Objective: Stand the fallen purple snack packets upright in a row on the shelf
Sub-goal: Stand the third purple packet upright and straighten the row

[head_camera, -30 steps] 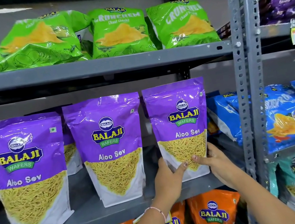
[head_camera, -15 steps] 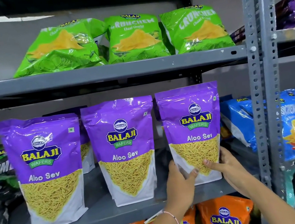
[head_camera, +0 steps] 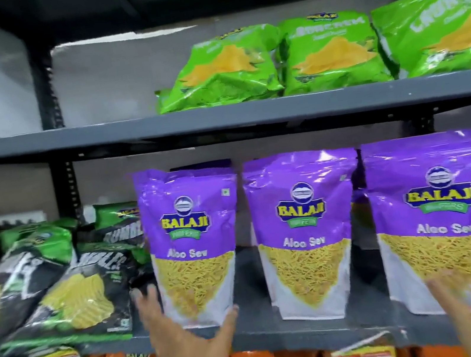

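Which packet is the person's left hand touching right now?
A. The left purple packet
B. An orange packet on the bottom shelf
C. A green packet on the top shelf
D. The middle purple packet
A: the left hand cups the bottom of the left purple packet, fingers spread on either side of it, while the middle purple packet stands untouched.

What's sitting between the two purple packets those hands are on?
A third upright purple Aloo Sev packet, with bare grey shelf either side, seen from the head camera.
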The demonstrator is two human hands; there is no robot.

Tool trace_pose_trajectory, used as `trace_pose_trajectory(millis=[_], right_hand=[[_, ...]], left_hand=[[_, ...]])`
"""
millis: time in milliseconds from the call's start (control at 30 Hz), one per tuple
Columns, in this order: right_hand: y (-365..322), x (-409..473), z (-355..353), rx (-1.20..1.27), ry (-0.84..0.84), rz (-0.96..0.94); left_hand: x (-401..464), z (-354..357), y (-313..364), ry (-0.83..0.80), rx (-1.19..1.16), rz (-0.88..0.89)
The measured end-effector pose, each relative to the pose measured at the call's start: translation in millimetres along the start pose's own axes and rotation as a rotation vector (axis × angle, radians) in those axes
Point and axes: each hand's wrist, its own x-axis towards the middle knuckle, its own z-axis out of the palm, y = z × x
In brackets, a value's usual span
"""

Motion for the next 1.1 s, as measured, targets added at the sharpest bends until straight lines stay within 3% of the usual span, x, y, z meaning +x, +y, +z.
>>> trace_pose_trajectory(millis=[100,200,400,800,867,933,1033,1100], right_hand=[[32.9,-30.3,51.1,-0.147,-0.153,0.078],[57.5,-42.8,74.8,-0.36,-0.254,-0.148],[55.3,-21.9,87.1,-0.404,-0.439,-0.034],[45.7,-22.1,93.8,-0.402,-0.432,0.0],[48.0,-27.6,91.4,-0.384,-0.387,0.005],[43.3,-41.9,85.8,-0.4,-0.237,-0.105],[25.9,-58.3,60.8,-0.485,0.188,-0.425],[18.5,-50.6,28.5,-0.681,0.449,-0.521]], left_hand=[[34.4,-6.5,-8.1,-0.06,0.15,-0.11],[37.0,-2.8,-6.0,-0.139,0.328,-0.136],[35.6,8.2,-9.0,-0.121,0.409,-0.092],[32.5,20.8,-13.1,-0.107,0.481,-0.07],[28.7,23.3,-11.0,-0.083,0.468,-0.074],[20.2,26.4,-7.8,-0.031,0.444,0.002],[-6.7,33.8,-1.5,-0.015,0.25,0.273],[-29.1,48.6,9.1,-0.126,0.09,0.359]])
